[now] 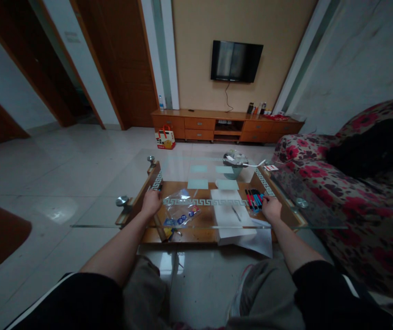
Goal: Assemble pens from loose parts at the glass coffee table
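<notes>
My left hand point(152, 202) is closed over the left side of the glass coffee table point(103, 215). From its fingertips sticks out a short dark pen point(160, 187). At the right side, my right hand point(272, 208) has its fingers bent together at the edge of a row of pens point(254, 200), red, black and blue, lying side by side on the glass. Whatever those fingers pinch is too small to make out. Between the hands lies a clear plastic bag point(181, 208) with blue round prints, nearer my left hand.
Under the glass, a wooden shelf bears a white box point(229, 213) and paper sheets point(263, 238). A waste basket point(235, 170) stands beyond the table. A flowered sofa point(364, 220) is at the right. Farther off are a gift bag point(165, 137) and a TV cabinet point(199, 123).
</notes>
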Tool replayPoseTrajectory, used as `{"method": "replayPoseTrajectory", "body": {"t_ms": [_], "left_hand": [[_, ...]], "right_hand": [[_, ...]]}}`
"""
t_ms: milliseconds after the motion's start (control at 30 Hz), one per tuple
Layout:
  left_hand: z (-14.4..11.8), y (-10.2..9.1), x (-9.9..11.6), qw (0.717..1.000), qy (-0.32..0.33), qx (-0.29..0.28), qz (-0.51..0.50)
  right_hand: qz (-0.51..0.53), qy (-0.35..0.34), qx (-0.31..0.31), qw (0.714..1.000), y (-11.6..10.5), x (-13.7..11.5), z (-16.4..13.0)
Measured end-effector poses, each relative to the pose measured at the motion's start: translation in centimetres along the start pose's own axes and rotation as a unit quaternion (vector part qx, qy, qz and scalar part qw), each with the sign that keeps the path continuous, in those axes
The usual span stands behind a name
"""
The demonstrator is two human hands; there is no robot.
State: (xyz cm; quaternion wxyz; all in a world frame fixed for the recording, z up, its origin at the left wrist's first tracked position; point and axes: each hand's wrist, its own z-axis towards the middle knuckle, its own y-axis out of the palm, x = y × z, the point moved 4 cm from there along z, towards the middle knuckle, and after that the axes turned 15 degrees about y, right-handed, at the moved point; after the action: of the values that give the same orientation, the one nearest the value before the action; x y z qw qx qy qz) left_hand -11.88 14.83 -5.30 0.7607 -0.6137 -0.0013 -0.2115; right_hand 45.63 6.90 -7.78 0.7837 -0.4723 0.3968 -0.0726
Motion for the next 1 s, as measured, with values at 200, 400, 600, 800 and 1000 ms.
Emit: {"method": "replayPoseTrajectory", "body": {"t_ms": [200, 400, 600, 800, 1000], "left_hand": [[0.1, -0.8, 1.3, 0.999, 0.022, 0.033, 0.000], [-0.1, -1.1, 4.3, 0.992, 0.089, 0.062, -0.064], [-0.4, -0.3, 8.0, 0.978, 0.183, 0.028, -0.093], [-1.2, -0.9, 12.5, 0.962, 0.250, -0.028, -0.109], [-2.0, -0.7, 16.2, 0.929, 0.354, -0.064, -0.082]], "right_hand": [[-0.015, -0.008, 0.002, 1.000, 0.1, -0.4, -0.2], [-0.007, -0.023, 0.039, 0.999, -1.2, -2.4, -0.7], [0.107, -0.155, 0.019, 0.982, -2.0, -9.7, -4.7], [0.224, -0.214, -0.229, 0.923, 0.7, -15.2, -11.1], [0.260, -0.119, -0.413, 0.865, 4.0, -16.4, -14.6]]}}
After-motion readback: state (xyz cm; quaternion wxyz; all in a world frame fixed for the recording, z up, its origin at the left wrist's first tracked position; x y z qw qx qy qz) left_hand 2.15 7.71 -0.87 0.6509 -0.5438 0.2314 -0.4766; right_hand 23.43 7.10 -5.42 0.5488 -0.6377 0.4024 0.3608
